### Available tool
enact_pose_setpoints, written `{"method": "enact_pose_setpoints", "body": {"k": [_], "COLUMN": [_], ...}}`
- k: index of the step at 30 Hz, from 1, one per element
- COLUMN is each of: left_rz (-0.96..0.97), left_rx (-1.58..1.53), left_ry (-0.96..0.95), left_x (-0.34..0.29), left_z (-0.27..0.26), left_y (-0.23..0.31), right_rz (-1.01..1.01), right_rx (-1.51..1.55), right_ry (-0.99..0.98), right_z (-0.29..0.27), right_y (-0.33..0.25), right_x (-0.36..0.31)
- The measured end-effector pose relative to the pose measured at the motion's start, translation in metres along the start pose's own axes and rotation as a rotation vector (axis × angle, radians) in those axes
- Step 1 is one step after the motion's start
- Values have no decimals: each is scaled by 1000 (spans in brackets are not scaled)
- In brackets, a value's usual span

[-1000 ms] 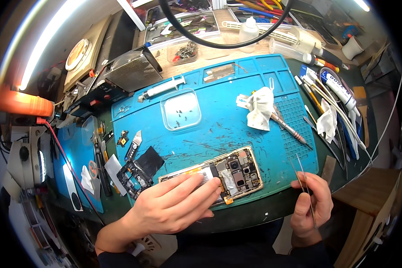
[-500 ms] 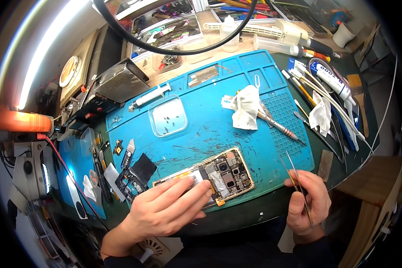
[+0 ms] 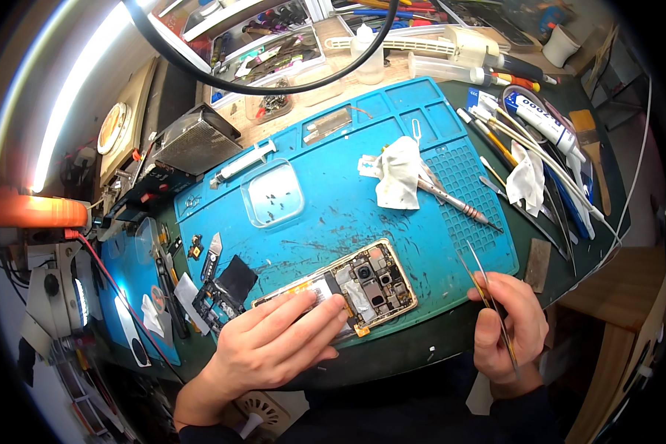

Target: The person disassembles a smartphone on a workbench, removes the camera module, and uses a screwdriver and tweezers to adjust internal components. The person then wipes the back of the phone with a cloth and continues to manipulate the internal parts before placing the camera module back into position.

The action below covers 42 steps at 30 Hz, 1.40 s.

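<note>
My left hand (image 3: 274, 337) lies over the left part of an opened phone (image 3: 379, 296), fingers stretched out across its battery area; the thumb is mostly hidden. The phone's right part shows bare circuitry, camera modules and a gold-coloured frame. A small orange flex tab sticks out at its lower edge. In my right hand (image 3: 514, 322), thumb and fingers close round a pair of tweezers (image 3: 478, 275). Their two tips point up and left, slightly apart, with nothing visible between them. The tweezers are apart from the phone, to its right. Beneath the phone lies a blue work mat (image 3: 333, 229).
Left of the phone lie removed black parts (image 3: 222, 296). A clear dish (image 3: 274, 174) holds tiny dark pieces. Near it is a syringe (image 3: 244, 163). A white cloth (image 3: 398, 177) and a screwdriver (image 3: 466, 211) lie farther right. Swabs and tools crowd the right edge; a cable (image 3: 274, 90) arches overhead.
The whole view has shifted slightly, moving the bench things a little up and left. Both hands keep their grip and place, with the left still on the phone.
</note>
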<state>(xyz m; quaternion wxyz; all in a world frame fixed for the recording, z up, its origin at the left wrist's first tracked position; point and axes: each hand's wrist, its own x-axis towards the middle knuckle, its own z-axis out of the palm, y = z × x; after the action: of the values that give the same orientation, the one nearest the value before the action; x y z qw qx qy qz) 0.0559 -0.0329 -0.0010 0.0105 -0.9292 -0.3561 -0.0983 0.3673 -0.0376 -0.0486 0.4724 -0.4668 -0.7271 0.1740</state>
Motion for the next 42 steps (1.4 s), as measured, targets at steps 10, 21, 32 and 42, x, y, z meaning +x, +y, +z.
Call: {"method": "enact_pose_setpoints", "body": {"k": [10,21,32,42], "left_rz": [-5,29,-142,-269], "left_rx": [-9,-72,-132,-190], "left_ry": [-12,84,193,109], "left_x": [0,-4,-9,-8], "left_z": [-2,4,5,4], "left_y": [3,-1,-6,5], "right_rz": [9,-35,-95,-129], "right_rx": [-37,-80,-145,-178], "right_ry": [12,57,110,132], "right_z": [2,6,13,16], "right_y": [-4,-5,-9,-8], "right_x": [2,2,5,6]}}
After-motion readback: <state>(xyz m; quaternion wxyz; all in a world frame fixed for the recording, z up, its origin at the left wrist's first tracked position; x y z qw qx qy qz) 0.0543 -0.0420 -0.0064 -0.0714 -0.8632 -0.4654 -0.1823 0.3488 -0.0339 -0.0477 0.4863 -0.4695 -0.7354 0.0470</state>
